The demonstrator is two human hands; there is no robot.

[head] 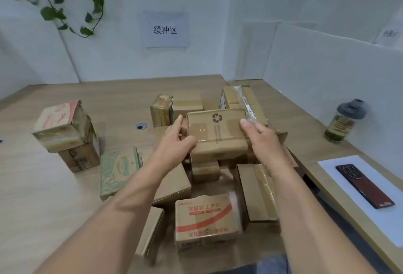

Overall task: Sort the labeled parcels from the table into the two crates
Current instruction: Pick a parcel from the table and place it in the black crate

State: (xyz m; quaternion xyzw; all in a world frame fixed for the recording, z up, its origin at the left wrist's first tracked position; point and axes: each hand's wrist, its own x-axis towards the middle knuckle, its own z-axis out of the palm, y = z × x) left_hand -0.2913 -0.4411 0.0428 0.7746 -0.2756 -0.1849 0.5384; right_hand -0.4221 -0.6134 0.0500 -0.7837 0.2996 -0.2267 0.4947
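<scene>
A brown cardboard parcel with a black recycling mark (216,129) sits on top of the pile at the table's middle. My left hand (176,142) grips its left end and my right hand (261,138) grips its right end. Around and under it lie several more parcels: a red-printed box (205,219) nearest me, a green-printed box (118,171) to the left, a plain box (257,193) to the right, and a taped box (242,101) behind. No crate is in view.
Two stacked boxes (65,134) stand at the left of the wooden table (43,197). On the side desk at right are a green-liquid bottle (342,121) and a phone (364,186) on white paper. White partition walls enclose the back, with a paper sign (165,30).
</scene>
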